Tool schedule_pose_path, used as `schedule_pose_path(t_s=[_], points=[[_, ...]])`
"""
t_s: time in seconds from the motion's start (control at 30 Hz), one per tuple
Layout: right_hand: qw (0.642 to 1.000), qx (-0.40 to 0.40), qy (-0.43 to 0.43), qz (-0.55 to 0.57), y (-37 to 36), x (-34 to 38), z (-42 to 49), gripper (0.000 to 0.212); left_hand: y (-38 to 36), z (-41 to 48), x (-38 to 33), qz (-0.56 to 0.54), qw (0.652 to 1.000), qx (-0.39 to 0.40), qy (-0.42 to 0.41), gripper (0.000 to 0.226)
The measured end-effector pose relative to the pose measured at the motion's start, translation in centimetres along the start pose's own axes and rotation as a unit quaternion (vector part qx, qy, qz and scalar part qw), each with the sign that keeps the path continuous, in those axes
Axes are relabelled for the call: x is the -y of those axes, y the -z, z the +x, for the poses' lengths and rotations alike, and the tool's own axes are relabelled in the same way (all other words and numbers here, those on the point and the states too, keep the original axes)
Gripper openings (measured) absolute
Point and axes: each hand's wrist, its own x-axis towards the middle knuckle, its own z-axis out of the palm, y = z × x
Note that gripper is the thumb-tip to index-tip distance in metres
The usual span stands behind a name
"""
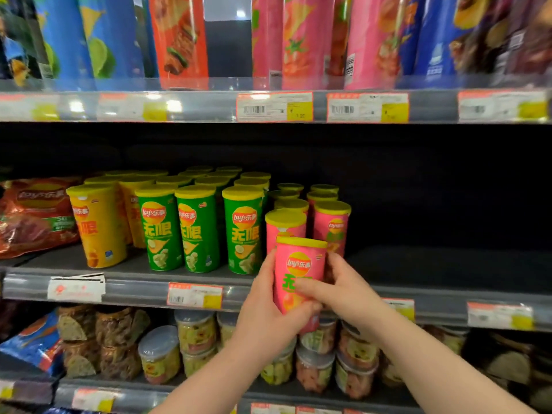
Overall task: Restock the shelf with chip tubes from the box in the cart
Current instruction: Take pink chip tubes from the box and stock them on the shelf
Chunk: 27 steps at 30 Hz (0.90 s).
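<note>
A pink chip tube point(299, 264) with a yellow lid is upright in front of the middle shelf's edge point(134, 286). My left hand point(270, 306) grips its left side and bottom. My right hand point(337, 289) wraps its right side, with fingers across the front. Behind it on the shelf stand two short rows of pink tubes point(331, 225). Green tubes point(243, 231) and yellow tubes point(97, 225) stand to their left. The cart and the box are out of view.
The middle shelf is dark and bare to the right of the pink tubes point(448, 264). A red chip bag point(35, 216) lies at its far left. Tall chip bags point(304, 40) fill the top shelf. Clear snack tubs point(195, 336) crowd the lower shelf.
</note>
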Motion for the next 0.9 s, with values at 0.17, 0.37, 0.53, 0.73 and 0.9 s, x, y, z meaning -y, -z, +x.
schedule_pose_path(t_s=[0.17, 0.37, 0.53, 0.73, 0.9], points=[[0.991, -0.124, 0.047, -0.003, 3.6, 1.2, 1.2, 0.055, 0.1, 1.7, 1.3, 0.240, 0.967, -0.041, -0.076, 0.082], [0.980, -0.144, 0.074, -0.112, 5.8, 0.2, 3.8, 0.068, 1.4, 2.8, 5.6, 0.436, 0.876, -0.096, -0.181, 0.051], [0.988, -0.106, 0.030, -0.105, 5.8, -2.2, 4.9, 0.070, 1.5, 2.8, 6.4, 0.452, 0.864, -0.091, -0.202, 0.046], [0.992, -0.085, 0.005, -0.098, 6.0, -2.8, 5.4, 0.074, 1.4, 2.9, 6.9, 0.446, 0.861, -0.107, -0.218, 0.044], [0.989, -0.097, 0.005, -0.109, 5.9, -2.0, 5.3, 0.088, 1.4, 2.8, 7.0, 0.445, 0.865, -0.097, -0.210, 0.044]])
